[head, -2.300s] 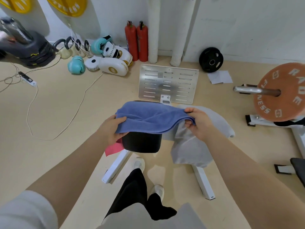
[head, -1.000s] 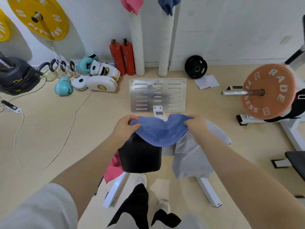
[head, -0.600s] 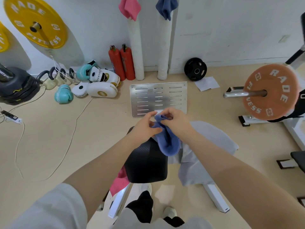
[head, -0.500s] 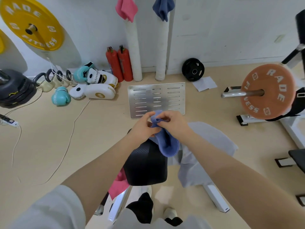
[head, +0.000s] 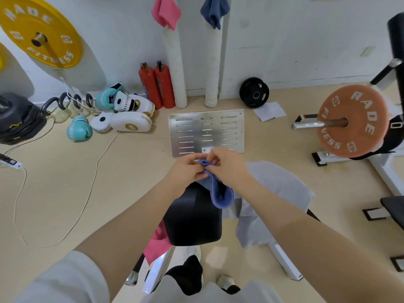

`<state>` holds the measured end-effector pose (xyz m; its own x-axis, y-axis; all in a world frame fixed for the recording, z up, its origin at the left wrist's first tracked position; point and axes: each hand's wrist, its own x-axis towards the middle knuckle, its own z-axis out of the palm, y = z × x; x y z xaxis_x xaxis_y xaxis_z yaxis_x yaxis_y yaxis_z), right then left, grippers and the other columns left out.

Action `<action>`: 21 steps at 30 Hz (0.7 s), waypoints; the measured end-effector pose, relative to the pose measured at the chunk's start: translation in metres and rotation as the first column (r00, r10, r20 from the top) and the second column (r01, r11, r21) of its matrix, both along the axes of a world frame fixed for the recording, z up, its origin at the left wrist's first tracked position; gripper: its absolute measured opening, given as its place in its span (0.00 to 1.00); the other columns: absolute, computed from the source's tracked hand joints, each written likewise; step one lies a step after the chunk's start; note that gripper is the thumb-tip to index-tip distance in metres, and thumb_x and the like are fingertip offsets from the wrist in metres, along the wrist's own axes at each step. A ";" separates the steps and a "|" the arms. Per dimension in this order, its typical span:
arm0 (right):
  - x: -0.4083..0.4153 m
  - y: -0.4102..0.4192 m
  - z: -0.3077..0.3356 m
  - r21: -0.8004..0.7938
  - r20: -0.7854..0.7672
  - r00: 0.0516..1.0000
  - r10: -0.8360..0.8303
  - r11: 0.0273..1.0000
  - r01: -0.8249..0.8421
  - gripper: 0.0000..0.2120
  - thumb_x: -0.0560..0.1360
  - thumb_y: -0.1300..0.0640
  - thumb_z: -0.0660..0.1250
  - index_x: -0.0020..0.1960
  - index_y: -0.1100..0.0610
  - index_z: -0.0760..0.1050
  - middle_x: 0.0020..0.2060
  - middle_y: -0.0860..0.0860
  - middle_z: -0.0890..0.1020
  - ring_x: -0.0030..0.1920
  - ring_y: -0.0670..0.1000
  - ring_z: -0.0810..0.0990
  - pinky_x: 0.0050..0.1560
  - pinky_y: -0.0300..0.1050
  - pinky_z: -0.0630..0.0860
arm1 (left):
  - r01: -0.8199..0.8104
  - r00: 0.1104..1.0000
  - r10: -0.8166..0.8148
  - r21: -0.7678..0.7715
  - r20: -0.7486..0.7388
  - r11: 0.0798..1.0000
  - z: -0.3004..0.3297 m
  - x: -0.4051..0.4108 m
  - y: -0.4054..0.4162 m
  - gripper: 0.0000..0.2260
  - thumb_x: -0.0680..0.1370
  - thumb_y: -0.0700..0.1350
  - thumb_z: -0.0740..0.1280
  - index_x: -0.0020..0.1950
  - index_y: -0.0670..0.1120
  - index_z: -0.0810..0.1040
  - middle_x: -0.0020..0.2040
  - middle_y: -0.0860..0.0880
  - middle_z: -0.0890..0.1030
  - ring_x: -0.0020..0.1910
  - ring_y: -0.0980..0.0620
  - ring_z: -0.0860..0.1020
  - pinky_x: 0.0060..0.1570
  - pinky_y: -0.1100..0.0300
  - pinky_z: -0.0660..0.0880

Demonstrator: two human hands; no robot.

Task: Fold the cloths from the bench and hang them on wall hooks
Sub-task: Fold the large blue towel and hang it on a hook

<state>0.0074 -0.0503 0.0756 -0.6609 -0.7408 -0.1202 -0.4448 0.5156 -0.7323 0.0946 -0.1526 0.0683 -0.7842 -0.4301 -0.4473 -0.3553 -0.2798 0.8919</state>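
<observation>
Both hands, left hand [head: 188,169] & right hand [head: 227,166], pinch blue cloth [head: 220,193] top edges together above bench [head: 192,217].

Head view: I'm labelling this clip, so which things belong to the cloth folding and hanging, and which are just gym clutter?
Job:
- blue cloth, pinched by left hand and right hand
- grey cloth and pink cloth on the black padded bench
- pink cloth on the wall, dark blue cloth on the wall

Clutter:
- red extinguishers
- yellow weight plate
- teal boxing glove
- slotted metal plate
</observation>
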 end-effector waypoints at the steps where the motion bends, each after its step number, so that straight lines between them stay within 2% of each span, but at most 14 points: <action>1: 0.001 0.002 0.000 0.008 -0.018 0.999 0.032 0.999 -0.032 0.04 0.69 0.61 0.70 0.44 0.59 0.78 0.37 0.50 0.77 0.41 0.49 0.74 0.42 0.41 0.71 | 0.002 1.000 -0.002 0.009 -0.005 1.000 0.002 0.001 0.002 0.15 0.75 0.28 0.57 0.56 0.40 0.77 0.45 0.43 0.80 0.43 0.51 0.80 0.43 0.66 0.79; 3: 0.000 0.006 0.002 0.008 -0.020 0.997 0.078 0.997 -0.078 0.04 0.70 0.60 0.69 0.45 0.58 0.79 0.39 0.50 0.79 0.42 0.49 0.76 0.41 0.38 0.71 | -0.015 1.000 0.016 0.046 -0.001 0.999 0.006 0.003 0.005 0.15 0.74 0.29 0.54 0.49 0.40 0.78 0.44 0.43 0.80 0.42 0.51 0.79 0.44 0.64 0.80; 5: 0.003 0.011 0.002 -0.043 0.067 0.995 0.069 0.997 -0.066 0.08 0.70 0.60 0.69 0.50 0.56 0.77 0.42 0.49 0.79 0.43 0.50 0.78 0.46 0.40 0.74 | -0.026 1.000 0.026 0.044 -0.007 0.999 0.007 0.005 0.009 0.08 0.76 0.32 0.60 0.44 0.41 0.77 0.42 0.42 0.79 0.41 0.51 0.79 0.46 0.62 0.80; 6: 0.006 0.014 0.002 -0.080 0.118 0.992 0.050 0.996 -0.041 0.12 0.70 0.61 0.69 0.52 0.56 0.74 0.43 0.48 0.78 0.43 0.50 0.77 0.47 0.43 0.74 | -0.028 1.000 0.028 0.008 -0.013 1.000 0.007 0.006 0.011 0.03 0.76 0.36 0.64 0.43 0.41 0.76 0.40 0.43 0.79 0.40 0.51 0.79 0.46 0.62 0.80; 7: 0.009 0.017 0.001 -0.112 0.137 0.990 0.030 0.994 -0.014 0.14 0.70 0.62 0.69 0.55 0.56 0.72 0.44 0.48 0.76 0.43 0.50 0.76 0.48 0.44 0.74 | -0.037 0.999 0.036 -0.053 -0.018 0.998 0.007 0.008 0.014 0.03 0.75 0.38 0.67 0.42 0.41 0.75 0.39 0.44 0.79 0.39 0.52 0.79 0.45 0.62 0.80; 9: 0.013 0.025 -0.004 -0.107 0.072 0.997 0.001 0.994 0.007 0.16 0.71 0.64 0.66 0.58 0.57 0.69 0.48 0.49 0.73 0.47 0.51 0.74 0.50 0.47 0.73 | -0.091 0.996 0.087 -0.149 -0.038 0.985 0.005 0.010 0.019 0.04 0.76 0.39 0.66 0.41 0.43 0.74 0.40 0.43 0.78 0.41 0.51 0.80 0.46 0.61 0.80; 11: 0.015 0.034 -0.011 -0.034 -0.027 0.999 -0.034 0.999 0.033 0.16 0.71 0.67 0.62 0.58 0.59 0.69 0.54 0.54 0.73 0.51 0.55 0.74 0.51 0.48 0.72 | -0.155 0.986 0.143 -0.160 -0.082 0.975 0.010 0.012 0.025 0.05 0.77 0.39 0.65 0.42 0.44 0.73 0.43 0.41 0.78 0.45 0.49 0.79 0.51 0.59 0.79; 14: 0.009 0.053 -0.020 0.094 -0.068 0.983 -0.171 0.980 0.177 0.16 0.70 0.68 0.60 0.57 0.59 0.70 0.55 0.58 0.74 0.53 0.60 0.74 0.50 0.50 0.72 | -0.246 0.954 0.240 -0.007 -0.180 0.969 0.022 0.015 0.029 0.05 0.77 0.39 0.64 0.42 0.44 0.73 0.43 0.44 0.78 0.44 0.50 0.79 0.50 0.61 0.79; 16: 0.002 0.064 -0.017 0.160 0.014 0.966 -0.258 0.954 0.252 0.15 0.71 0.64 0.60 0.57 0.57 0.70 0.50 0.58 0.78 0.48 0.60 0.78 0.44 0.49 0.75 | -0.238 0.954 0.238 0.023 -0.183 0.971 0.031 0.020 0.030 0.05 0.77 0.40 0.65 0.41 0.45 0.73 0.41 0.47 0.79 0.40 0.54 0.79 0.42 0.64 0.79; 17: -0.001 0.069 -0.014 0.161 0.107 0.954 -0.281 0.952 0.262 0.16 0.72 0.63 0.59 0.59 0.56 0.70 0.46 0.59 0.79 0.41 0.59 0.79 0.38 0.46 0.76 | -0.208 0.968 0.204 -0.015 -0.144 0.978 0.034 0.024 0.030 0.05 0.77 0.41 0.66 0.41 0.45 0.74 0.40 0.48 0.79 0.37 0.56 0.80 0.38 0.66 0.78; 19: -0.007 0.072 -0.003 0.114 0.325 0.898 -0.295 0.956 0.272 0.16 0.76 0.62 0.55 0.62 0.54 0.68 0.37 0.58 0.78 0.27 0.52 0.76 0.23 0.38 0.69 | -0.170 0.984 0.167 -0.043 -0.063 0.985 0.038 0.030 0.030 0.04 0.76 0.43 0.67 0.41 0.45 0.75 0.39 0.48 0.80 0.33 0.57 0.80 0.32 0.67 0.77; 21: -0.008 0.071 0.015 0.031 0.515 0.801 -0.304 0.941 0.337 0.13 0.78 0.63 0.54 0.59 0.53 0.70 0.29 0.55 0.76 0.19 0.47 0.70 0.19 0.34 0.64 | -0.230 0.972 0.232 0.042 -0.048 0.972 0.046 0.035 0.032 0.04 0.76 0.43 0.67 0.43 0.44 0.77 0.38 0.47 0.81 0.31 0.56 0.81 0.28 0.69 0.76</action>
